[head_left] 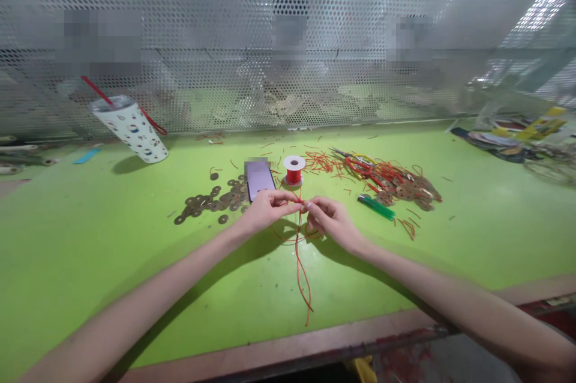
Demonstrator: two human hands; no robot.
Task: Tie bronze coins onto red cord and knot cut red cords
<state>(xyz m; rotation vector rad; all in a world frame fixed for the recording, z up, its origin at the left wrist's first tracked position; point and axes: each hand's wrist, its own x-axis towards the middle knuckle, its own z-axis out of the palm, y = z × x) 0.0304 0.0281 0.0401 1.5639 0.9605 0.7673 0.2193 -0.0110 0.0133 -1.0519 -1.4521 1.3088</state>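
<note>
Red cord (297, 251) hangs in strands from between my fingertips, its loose ends trailing toward the table's front edge. My left hand (272, 208) pinches the cord between thumb and forefinger. Close beside it, my right hand (330, 218) pinches the same cord, its other fingers curled. Whether a knot sits between the fingertips is too small to tell. Just behind the hands stands a spool (294, 174) of red thread with white ends. A phone (260, 179) lies left of the spool, partly behind my left hand.
Loose holed coins (202, 203) spread at left; more coins (418, 188) lie at right among red cord pieces. Scissors (357, 165) and a green lighter (378, 207) are on the right. A patterned tumbler (135, 128) stands back left. A perforated metal screen (216, 71) closes off the back.
</note>
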